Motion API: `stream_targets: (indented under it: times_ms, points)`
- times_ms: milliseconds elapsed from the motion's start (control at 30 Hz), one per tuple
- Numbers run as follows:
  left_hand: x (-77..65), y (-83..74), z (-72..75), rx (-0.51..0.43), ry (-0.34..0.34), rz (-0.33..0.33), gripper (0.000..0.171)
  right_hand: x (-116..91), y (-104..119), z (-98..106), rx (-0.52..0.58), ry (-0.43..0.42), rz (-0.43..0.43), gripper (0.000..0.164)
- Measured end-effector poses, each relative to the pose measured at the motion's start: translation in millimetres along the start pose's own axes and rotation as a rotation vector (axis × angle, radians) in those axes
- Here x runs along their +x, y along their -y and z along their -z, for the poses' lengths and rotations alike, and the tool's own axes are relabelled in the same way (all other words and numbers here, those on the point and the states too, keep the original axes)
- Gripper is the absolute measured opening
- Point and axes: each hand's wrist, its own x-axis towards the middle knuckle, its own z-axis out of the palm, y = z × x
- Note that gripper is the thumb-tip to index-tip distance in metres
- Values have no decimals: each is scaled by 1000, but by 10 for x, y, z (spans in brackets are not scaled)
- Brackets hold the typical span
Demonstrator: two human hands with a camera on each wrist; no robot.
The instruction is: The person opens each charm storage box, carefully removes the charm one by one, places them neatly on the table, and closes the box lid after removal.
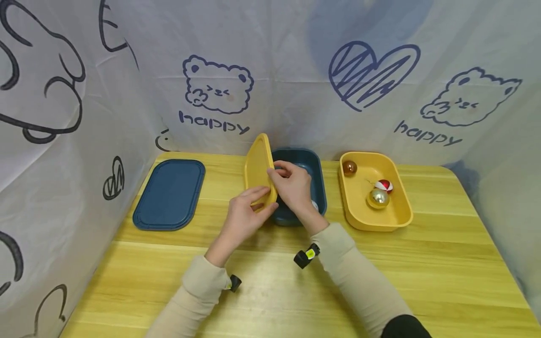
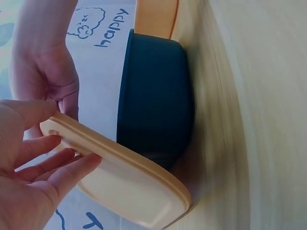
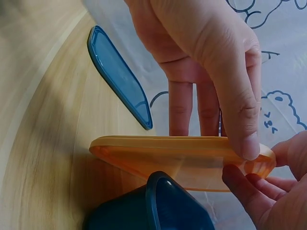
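Observation:
A yellow lid stands on edge, tilted, just left of the dark blue box. My left hand pinches its near edge, thumb on the side facing the box and fingers on the other. My right hand pinches the lid's edge a little farther back, its wrist above the blue box. In the right wrist view the lid shows edge-on, the left thumb laid across it and the right fingers at its corner. Inside the blue box a small whitish thing is partly hidden behind the right hand.
Flat on the table at left lies a dark blue lid. To the right, a yellow box holds a brown ball, a red-and-white ball and a gold ball. White cloth with drawings hangs behind and along the sides.

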Motion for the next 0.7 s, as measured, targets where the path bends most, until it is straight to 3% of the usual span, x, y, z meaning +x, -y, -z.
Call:
stream_targets:
  times_ms: [367,700]
  points:
    - [-75,93,12,-3,-83,-63,36,-19,44,-46,33,29,5,32]
    - [-188,160,113,-94,-141,-40,34,-34,105,-115,153,108,-14,35]
